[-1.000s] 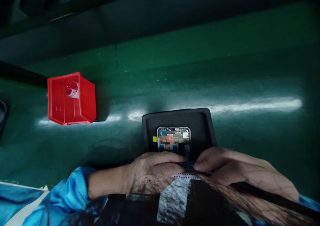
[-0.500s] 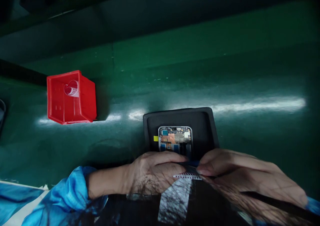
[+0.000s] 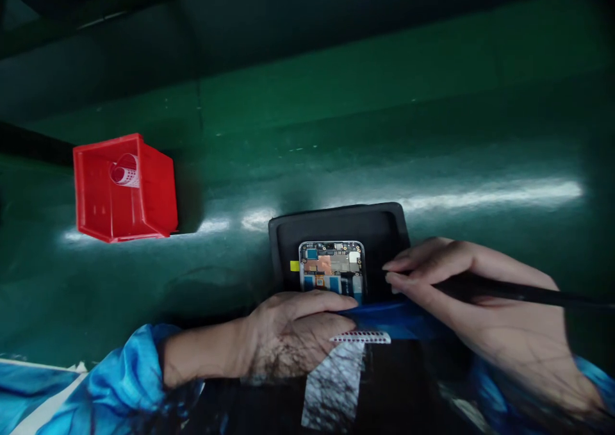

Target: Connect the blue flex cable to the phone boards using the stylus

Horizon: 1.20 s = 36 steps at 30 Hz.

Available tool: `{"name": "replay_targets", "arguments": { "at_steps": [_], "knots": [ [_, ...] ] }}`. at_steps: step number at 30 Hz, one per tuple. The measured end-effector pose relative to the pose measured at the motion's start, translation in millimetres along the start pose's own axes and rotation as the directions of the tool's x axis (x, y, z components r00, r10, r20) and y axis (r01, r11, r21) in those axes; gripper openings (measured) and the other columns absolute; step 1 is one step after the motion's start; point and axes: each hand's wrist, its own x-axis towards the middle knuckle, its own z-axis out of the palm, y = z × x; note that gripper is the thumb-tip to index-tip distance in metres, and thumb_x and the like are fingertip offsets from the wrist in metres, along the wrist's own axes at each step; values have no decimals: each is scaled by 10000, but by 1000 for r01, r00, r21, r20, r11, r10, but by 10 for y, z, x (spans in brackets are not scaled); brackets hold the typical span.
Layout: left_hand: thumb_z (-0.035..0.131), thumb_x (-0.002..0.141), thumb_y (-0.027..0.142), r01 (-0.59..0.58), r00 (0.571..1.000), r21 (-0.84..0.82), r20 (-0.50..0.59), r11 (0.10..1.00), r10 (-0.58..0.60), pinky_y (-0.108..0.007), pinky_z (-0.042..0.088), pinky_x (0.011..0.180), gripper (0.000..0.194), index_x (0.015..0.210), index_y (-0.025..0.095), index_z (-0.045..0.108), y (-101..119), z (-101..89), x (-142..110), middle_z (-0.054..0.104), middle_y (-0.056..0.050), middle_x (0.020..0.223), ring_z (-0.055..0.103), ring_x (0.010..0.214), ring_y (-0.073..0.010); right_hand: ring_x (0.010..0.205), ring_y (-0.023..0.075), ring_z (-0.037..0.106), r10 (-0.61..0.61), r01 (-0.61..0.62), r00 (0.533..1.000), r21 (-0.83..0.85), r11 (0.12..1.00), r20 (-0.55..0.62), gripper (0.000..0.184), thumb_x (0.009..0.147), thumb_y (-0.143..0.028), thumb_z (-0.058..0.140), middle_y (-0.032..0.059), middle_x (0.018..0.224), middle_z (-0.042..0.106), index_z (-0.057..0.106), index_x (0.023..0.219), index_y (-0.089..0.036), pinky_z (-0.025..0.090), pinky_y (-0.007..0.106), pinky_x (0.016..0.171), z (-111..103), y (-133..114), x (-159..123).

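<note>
My left hand (image 3: 293, 332) is closed on a white strip with rows of dark red dots (image 3: 365, 337), its edge showing past the fingers. My right hand (image 3: 461, 287) is pinched, with a slim black tool (image 3: 509, 287) running back through it; the tool's kind and tip are hard to make out. An opened phone (image 3: 334, 265) with bare circuit board lies in a black tray (image 3: 341, 220), just beyond my left fingers, which hide its lower end. A yellow tab (image 3: 295, 266) sticks out from the phone's left side. The right fingertips are over the tray's right side.
A red bin (image 3: 158, 191) stands at the left on the green bench (image 3: 230, 166), with a curled dotted sheet (image 3: 127, 173) inside. A grey patterned strip (image 3: 334, 384) and blue material (image 3: 394, 320) are close to my body. A dark ledge runs along the back.
My right hand has moved up and away from the dotted strip, toward the tray's right side. The left hand stays on the strip. The view has shifted slightly.
</note>
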Motion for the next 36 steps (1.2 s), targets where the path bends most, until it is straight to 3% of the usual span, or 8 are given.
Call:
{"name": "replay_targets", "arguments": {
  "at_steps": [5,15,21,26,32,36],
  "knots": [
    [675,1023,160,-7,996,-16,87,1000,9,-209,654,969,177,1180,78,669,-22,-47,-51,787,-150,1217,811,1005,-169,731,91,798,-38,38,999,-2,999,0,232,848,-158,822,-64,768,802,693,694,-276,632,96,679,3,16,6],
    [733,993,190,2,999,10,33,1000,-3,-218,682,909,190,1159,121,670,-24,10,-40,809,-107,1143,823,959,-169,743,92,793,-56,57,998,-30,998,4,235,867,-162,811,-64,780,800,684,709,-282,630,116,693,25,58,-17],
    [719,991,152,-2,1000,9,-15,1000,3,-166,662,895,135,1110,109,670,2,-11,8,814,-101,1060,821,896,-146,748,111,792,-77,77,997,-24,997,3,232,870,-163,820,-50,794,799,692,715,-280,631,144,683,24,86,-35],
    [684,1018,172,1,999,-1,39,1000,0,-132,647,872,135,1130,98,669,19,-27,23,811,-101,1060,816,900,-129,759,123,788,-119,119,993,-24,993,13,222,864,-150,827,-42,819,799,697,734,-275,639,180,693,26,144,-53],
    [740,977,155,-2,1000,43,4,999,2,-151,635,960,169,1129,128,670,12,-7,-9,804,-69,1112,813,956,-122,762,132,792,-193,196,980,-85,977,44,227,903,-152,778,-53,823,785,668,753,-281,643,213,667,35,93,-29],
    [709,1004,201,3,999,-3,32,1000,-3,-140,651,874,160,1136,125,658,7,-15,17,807,-82,1078,815,924,-125,758,142,796,-221,229,972,-103,968,85,222,909,-146,764,-46,837,780,651,770,-276,642,229,646,17,59,-22]
  ]
}}
